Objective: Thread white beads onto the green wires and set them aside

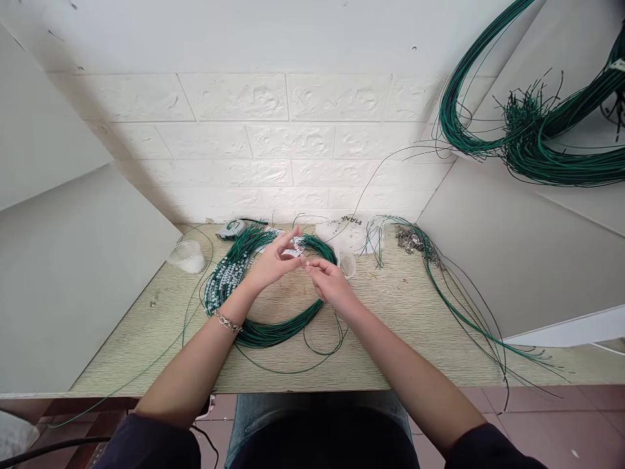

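My left hand (277, 262) and my right hand (330, 280) meet fingertip to fingertip above the coil of green wires (288, 331) on the table. Thumb and finger of the right hand are pinched together on something tiny and pale. The left thumb reaches to the same spot while other left fingers point upward; whatever lies between them is too small to name. White bead-like pieces (227, 280) cover the left side of the coil. Behind my hands the coil's loose wire ends lie over a printed paper.
A tape measure (232, 229) and a clear cup with white contents (187, 258) stand at left. To the right are a small clear cup (347, 264), a plastic bag (336, 229), metal bits (409, 240) and loose wires (459, 317). Green wire bundles (561, 156) hang upper right.
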`<state>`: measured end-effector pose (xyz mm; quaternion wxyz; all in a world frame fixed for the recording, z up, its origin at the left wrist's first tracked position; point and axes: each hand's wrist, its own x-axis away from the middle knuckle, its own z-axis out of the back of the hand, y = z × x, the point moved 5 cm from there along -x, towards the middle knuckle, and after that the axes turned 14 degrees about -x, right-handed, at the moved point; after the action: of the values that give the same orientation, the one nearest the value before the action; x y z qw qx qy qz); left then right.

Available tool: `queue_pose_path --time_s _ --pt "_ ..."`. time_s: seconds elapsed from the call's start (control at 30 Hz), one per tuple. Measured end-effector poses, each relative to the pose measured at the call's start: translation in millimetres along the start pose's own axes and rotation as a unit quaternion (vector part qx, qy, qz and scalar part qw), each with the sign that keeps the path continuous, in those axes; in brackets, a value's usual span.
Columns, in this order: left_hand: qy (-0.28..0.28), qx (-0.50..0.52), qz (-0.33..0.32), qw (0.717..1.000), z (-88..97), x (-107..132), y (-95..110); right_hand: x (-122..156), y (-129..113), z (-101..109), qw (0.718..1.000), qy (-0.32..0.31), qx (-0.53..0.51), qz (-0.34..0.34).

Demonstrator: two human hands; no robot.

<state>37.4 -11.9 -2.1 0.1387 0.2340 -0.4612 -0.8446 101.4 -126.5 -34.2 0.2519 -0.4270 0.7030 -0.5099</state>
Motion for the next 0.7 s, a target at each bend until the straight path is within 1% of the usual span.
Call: queue_pose_path --time_s 0.13,0.3,0.37,0.47,0.53,0.7 --pt "0.002 0.030 0.025 0.999 0.9 -1 -1 1 -3 -1 1.000 0.017 -0.011 0.000" --pt "-0.006 0.010 0.031 0.999 -0.7 -1 0 3 -4 -4 0.999 0.005 -0.029 -0.030" --pt "-0.016 0.001 0.031 0.999 -2.7 -1 0 4 -4 -4 0.999 -0.003 -0.022 -0.031" --pt "-0.044 -0.005 0.033 0.998 -7.3 0 1 3 -4 -2 1.000 -0.010 -0.008 -0.014" --pt "-0.063 -0.002 0.033 0.997 -10.2 0 3 2 -3 0 1.000 -0.004 -0.008 0.002" --pt "-0.091 0.008 0.025 0.996 -12.7 2 8 0 -5 3 0.999 0.009 -0.010 0.045"
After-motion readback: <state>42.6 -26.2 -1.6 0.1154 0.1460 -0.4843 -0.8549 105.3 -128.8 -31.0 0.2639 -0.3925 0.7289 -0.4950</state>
